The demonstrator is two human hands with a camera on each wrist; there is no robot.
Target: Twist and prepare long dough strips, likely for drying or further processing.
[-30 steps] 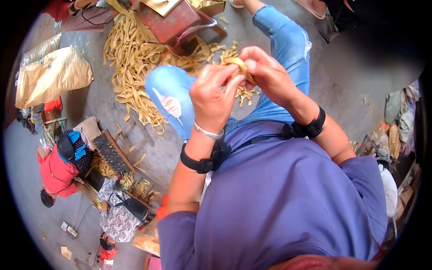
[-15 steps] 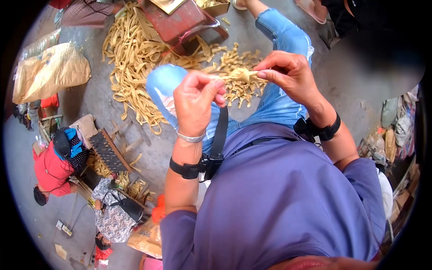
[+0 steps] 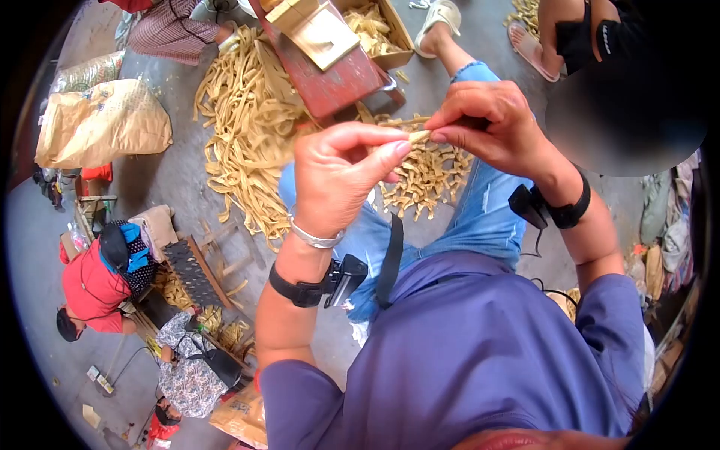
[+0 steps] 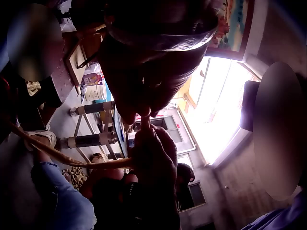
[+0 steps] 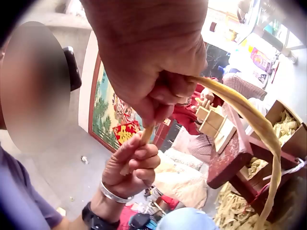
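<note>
A narrow, yellow-tan, flexible strip (image 3: 419,136) is stretched between the fingertips of both hands, above the lap. My left hand (image 3: 334,176), with a silver bangle at the wrist, pinches one end between thumb and index finger. Opposite it, my right hand (image 3: 491,124) pinches the strip with thumb and curled fingers. In the right wrist view a long tail of the strip (image 5: 261,127) arcs down from my right hand (image 5: 153,62). Only a short bit shows between the two hands. The left wrist view is dark, with the tail (image 4: 57,154) reaching leftward.
Short knotted pieces (image 3: 431,180) lie on the floor between the knees. A heap of long strips (image 3: 244,127) spreads left of a red stool (image 3: 337,86) bearing a wooden block (image 3: 334,41). A cardboard box (image 3: 397,34) stands behind. Other people (image 3: 90,289) sit at the left.
The hands were together on the strip, then drew apart with a knotted part between them; now they are close again, pinching a short bit. The head view has shifted, showing more of the stool.
</note>
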